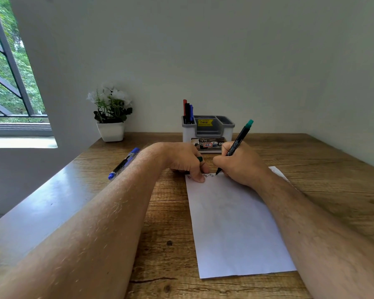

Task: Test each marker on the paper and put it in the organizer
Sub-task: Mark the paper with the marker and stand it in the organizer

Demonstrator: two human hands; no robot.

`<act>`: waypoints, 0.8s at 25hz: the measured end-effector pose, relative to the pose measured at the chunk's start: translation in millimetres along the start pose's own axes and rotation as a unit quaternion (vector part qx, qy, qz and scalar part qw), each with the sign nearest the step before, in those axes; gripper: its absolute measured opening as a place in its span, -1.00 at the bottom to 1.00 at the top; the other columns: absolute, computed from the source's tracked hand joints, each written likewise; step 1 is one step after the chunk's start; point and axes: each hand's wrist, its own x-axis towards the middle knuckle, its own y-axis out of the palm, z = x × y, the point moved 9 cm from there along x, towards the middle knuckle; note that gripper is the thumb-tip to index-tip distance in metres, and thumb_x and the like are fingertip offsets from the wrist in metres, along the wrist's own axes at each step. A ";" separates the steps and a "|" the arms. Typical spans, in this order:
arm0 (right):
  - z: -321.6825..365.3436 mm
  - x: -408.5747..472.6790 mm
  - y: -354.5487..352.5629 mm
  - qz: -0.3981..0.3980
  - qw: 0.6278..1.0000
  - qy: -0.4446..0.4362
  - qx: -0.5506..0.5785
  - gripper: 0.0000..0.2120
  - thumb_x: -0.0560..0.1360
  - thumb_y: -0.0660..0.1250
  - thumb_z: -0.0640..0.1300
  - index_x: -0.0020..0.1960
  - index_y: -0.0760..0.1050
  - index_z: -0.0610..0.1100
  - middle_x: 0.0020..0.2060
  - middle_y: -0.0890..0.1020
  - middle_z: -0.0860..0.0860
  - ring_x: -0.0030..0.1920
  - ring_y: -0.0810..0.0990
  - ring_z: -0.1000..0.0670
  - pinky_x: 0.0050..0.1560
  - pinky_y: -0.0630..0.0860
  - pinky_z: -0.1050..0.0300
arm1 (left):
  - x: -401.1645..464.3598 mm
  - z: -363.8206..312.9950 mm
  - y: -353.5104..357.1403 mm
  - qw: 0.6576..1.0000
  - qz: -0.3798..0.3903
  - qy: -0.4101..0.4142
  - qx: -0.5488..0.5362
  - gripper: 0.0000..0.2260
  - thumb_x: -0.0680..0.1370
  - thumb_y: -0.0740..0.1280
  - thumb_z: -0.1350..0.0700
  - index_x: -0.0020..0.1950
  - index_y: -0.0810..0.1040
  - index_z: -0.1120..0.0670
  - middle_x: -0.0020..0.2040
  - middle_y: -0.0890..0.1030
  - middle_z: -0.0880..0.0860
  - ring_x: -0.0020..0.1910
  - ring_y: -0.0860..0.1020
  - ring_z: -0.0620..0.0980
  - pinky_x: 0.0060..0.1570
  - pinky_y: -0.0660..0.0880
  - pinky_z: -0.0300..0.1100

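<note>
Two bare forearms of mine run up from the bottom corners of the frame across a wooden table [166,214], its grain knotted and its left part glossy with window light. Between them lies the white paper [235,223], lower centre. At its far end my left hand [181,162] presses down, fingers curled around a green cap [200,159]. Just right of it my right hand [240,167] pinches a green marker [235,145], tip touching the sheet beside small zigzag marks, barrel tilted up to the right. Left of my left arm a blue pen [123,164] lies on the wood. Beyond, at centre, stands the grey-and-white organizer [207,130] with red, black and blue markers upright in its left compartment. A potted white plant [111,113] sits left of it against the pale wall; a barred window fills the upper left.
</note>
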 end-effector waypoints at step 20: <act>1.0 8.8 -10.3 -0.011 0.881 0.032 0.472 -0.89 0.53 0.22 -0.25 -0.16 0.43 -0.14 -0.31 0.66 -0.15 -0.62 0.29 0.09 -0.61 0.17 0.33 | -20.6 -12.5 -27.6 0.961 -0.123 0.080 -0.233 -0.76 0.65 0.17 0.24 0.25 0.55 0.09 -0.17 0.48 -0.01 -0.26 0.39 -0.11 -0.22 0.35 -0.22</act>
